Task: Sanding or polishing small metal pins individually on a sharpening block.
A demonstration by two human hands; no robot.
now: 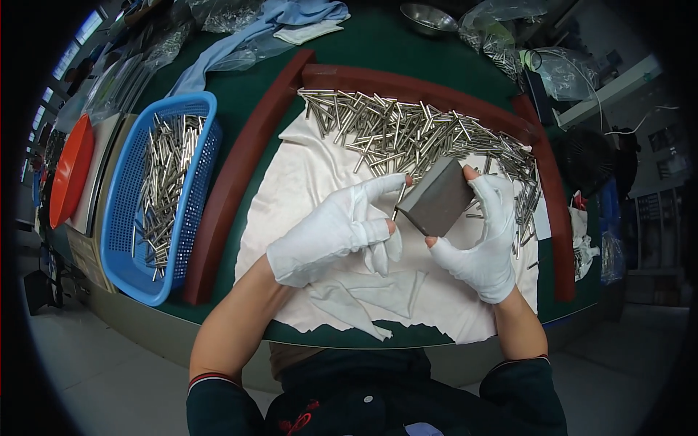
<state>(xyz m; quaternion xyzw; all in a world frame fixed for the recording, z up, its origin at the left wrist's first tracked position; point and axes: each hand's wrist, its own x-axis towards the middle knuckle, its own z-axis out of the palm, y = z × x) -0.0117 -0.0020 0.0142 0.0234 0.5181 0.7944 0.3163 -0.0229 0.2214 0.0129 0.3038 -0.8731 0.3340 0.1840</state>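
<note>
Green tabletop (367,47) surrounds our cloth (287,189), grey floor (109,356) beyond; over it, our left hand (334,229) pinches a pin (396,209), right hand (487,247) a block (445,198).

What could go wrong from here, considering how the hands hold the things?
Bare fingertips of the left hand, pinching a metal pin, could scrape against the gray block. The right hand, gripping the gray block near its edges, might let it slip. A knock could scatter the heaped pins.

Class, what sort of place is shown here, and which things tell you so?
Probably a workshop or small factory: metal pins heaped on a cloth, a blue basket holding more, and a green workbench.
</note>
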